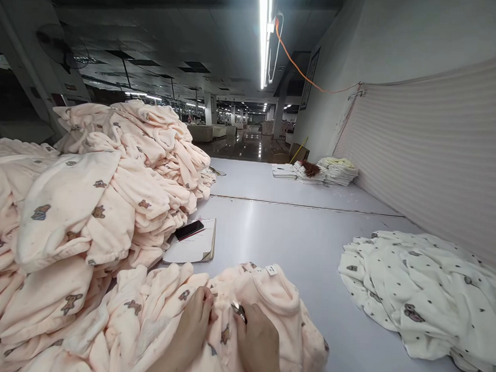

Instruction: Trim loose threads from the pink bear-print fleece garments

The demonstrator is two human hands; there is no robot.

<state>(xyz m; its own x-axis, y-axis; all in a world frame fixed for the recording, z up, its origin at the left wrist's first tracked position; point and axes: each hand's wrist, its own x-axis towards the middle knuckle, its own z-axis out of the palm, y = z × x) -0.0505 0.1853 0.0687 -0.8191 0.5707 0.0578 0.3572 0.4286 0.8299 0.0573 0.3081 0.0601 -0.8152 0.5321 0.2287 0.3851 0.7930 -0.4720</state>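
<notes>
A pink fleece garment (263, 296) with small printed figures lies bunched at the near edge of the grey table (295, 237). My left hand (195, 323) pinches its fabric near the middle. My right hand (260, 343) rests on the same garment and grips a small metal tool (239, 310), likely thread snips, with its tip at the fabric beside my left fingers. A white label (271, 270) sticks up at the garment's collar.
A tall heap of pink garments (108, 191) fills the left. A notebook (194, 246) with a black phone (189, 229) lies beside it. White printed garments (428, 292) lie at the right by a wall. Folded stacks (326, 170) sit far back.
</notes>
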